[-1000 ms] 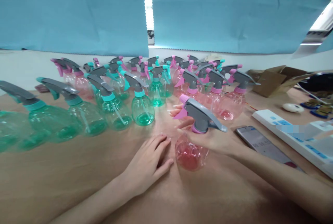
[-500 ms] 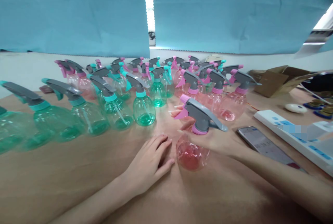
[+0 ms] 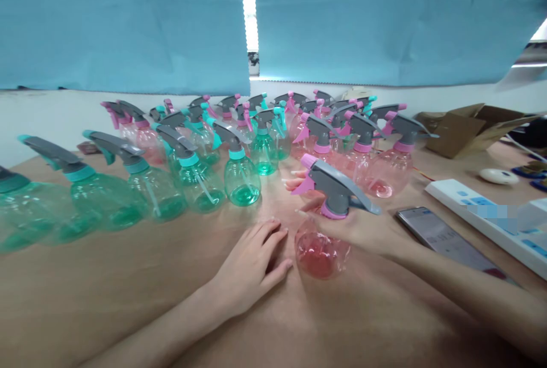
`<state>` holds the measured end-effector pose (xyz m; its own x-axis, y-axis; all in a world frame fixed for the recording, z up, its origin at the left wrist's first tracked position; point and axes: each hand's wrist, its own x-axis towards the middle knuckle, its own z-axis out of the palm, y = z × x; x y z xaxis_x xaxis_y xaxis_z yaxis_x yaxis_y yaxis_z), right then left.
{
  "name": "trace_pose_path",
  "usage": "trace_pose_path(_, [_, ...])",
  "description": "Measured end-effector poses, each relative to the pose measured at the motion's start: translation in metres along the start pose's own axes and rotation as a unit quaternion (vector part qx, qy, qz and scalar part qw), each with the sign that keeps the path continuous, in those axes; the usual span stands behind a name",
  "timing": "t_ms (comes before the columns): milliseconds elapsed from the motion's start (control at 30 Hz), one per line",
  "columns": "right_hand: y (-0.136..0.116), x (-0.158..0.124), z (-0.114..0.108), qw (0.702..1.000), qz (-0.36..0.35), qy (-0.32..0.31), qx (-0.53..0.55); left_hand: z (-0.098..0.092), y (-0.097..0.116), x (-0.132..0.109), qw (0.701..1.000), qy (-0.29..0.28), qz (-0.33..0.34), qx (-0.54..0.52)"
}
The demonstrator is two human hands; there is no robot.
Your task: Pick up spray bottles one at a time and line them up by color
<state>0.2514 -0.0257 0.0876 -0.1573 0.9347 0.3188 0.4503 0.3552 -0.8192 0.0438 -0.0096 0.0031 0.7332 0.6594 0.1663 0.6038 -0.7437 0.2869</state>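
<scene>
A pink spray bottle (image 3: pixel 322 254) with a grey and pink trigger head stands upright on the wooden table (image 3: pixel 179 277), right of centre. Behind it reaches my right hand (image 3: pixel 310 197), its fingers apart and partly hidden by the bottle; whether the palm touches the bottle is unclear. My left hand (image 3: pixel 256 260) lies flat on the table just left of the bottle, fingers spread, holding nothing. Several green spray bottles (image 3: pixel 243 183) line the left and middle of the table. Several pink spray bottles (image 3: pixel 391 168) stand behind my right hand.
A phone (image 3: pixel 444 237) and a white power strip (image 3: pixel 482 220) lie beside my right forearm. Farther back on the right are a white mouse (image 3: pixel 498 176) and an open cardboard box (image 3: pixel 465 131). Blue cloth (image 3: pixel 128 26) hangs behind the table.
The whole view has shifted slightly, with everything appearing a little farther right. Both hands and the near pink bottle keep nearly the same places relative to each other.
</scene>
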Motion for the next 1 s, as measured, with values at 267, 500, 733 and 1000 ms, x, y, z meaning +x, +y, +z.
trace_pose_path(267, [0.009, -0.002, -0.001, 0.999, 0.0, -0.032, -0.002, 0.002, 0.001, -0.001, 1.0, 0.005, 0.003, -0.001])
trace_pose_path(500, [0.008, -0.002, -0.002, 0.999, 0.002, -0.051, 0.005, 0.0, 0.001, -0.001, 1.0, 0.003, 0.003, 0.0])
trace_pose_path(733, [0.001, -0.004, -0.001, 1.0, 0.008, -0.022, -0.007, 0.001, 0.001, -0.002, 1.0, 0.0, 0.008, 0.006])
trace_pose_path(1000, [0.0, -0.003, -0.001, 0.999, 0.013, -0.035, -0.004, 0.0, 0.001, -0.003, 1.0, -0.006, 0.011, 0.019])
